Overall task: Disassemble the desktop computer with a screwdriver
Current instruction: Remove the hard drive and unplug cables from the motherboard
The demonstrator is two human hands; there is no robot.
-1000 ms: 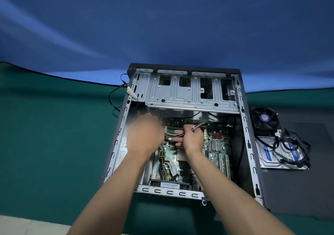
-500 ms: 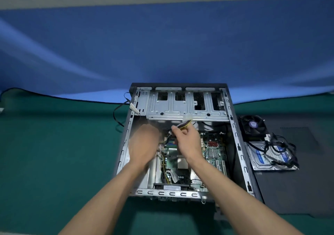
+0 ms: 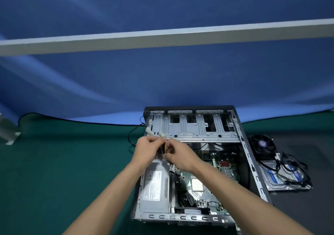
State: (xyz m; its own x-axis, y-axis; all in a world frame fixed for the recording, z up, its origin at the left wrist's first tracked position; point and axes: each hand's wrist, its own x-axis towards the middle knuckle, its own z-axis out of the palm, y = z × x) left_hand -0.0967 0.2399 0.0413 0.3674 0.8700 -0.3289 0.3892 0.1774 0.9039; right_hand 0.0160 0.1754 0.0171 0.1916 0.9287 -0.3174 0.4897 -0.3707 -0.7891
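The desktop computer (image 3: 195, 164) lies on its side on the green surface (image 3: 63, 162), with its side cover off so you can look right in. Both hands are held up over the far left part of the open case, close to each other. The left hand (image 3: 147, 150) has its fingers (image 3: 159, 140) curled and pinching a bunch of wires (image 3: 164, 148) with yellow and black in it. A white plug (image 3: 162, 135) sticks up just above the fingers of this hand, and another white plug (image 3: 149, 131) shows a little to the left of it. The right hand (image 3: 180, 156) is just beside the left one, and its fingers (image 3: 169, 145) are curled and pinching the same bunch of wires lower down. Under the hands sits the grey power box (image 3: 153, 186) with a white label on it, along the left side of the case. To the right of it is the green board (image 3: 207, 178) with a shiny square chip (image 3: 197, 185) in the middle. At the far end of the case is a silver metal rack (image 3: 193, 126) with holes in it. A thin black wire (image 3: 132, 135) loops out over the left wall of the case onto the surface. To the right of the case, on a dark mat (image 3: 307, 207), there is a black fan (image 3: 262, 143). Near it lies a flat hard drive (image 3: 283, 177) with a blue label, and black cables (image 3: 292, 168) are piled on top of it. Behind everything hangs a big blue cloth (image 3: 162, 81), and a pale bar (image 3: 162, 37) runs across it. No screwdriver shows anywhere in this view.
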